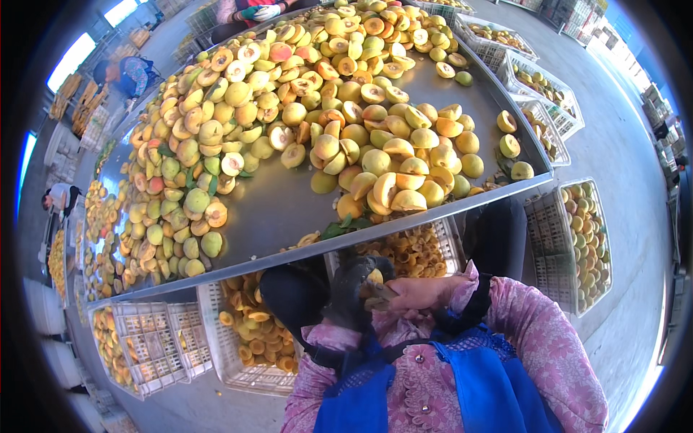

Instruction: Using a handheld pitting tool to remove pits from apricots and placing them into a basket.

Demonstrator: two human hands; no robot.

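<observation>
My left hand (352, 287), in a dark glove, is held low over my lap with a small piece of yellow peach (375, 276) in its fingers. Against it works my bare right hand (425, 292), its fingers curled round what looks like a small tool (380, 297), too blurred to name. Just beyond both hands, a plastic crate of hollowed peach halves (414, 251) stands under the edge of a metal table (270, 216). Whole and halved yellow peaches (398, 146) are heaped on the table, some halves with pits showing.
The table's raised metal rim (335, 246) runs close before me. A crate of pitted halves (254, 384) stands at my left and a crate of peaches (587, 243) at my right. More crates (536, 86) line the far right side. A co-worker's gloved hands (260, 12) are across the table.
</observation>
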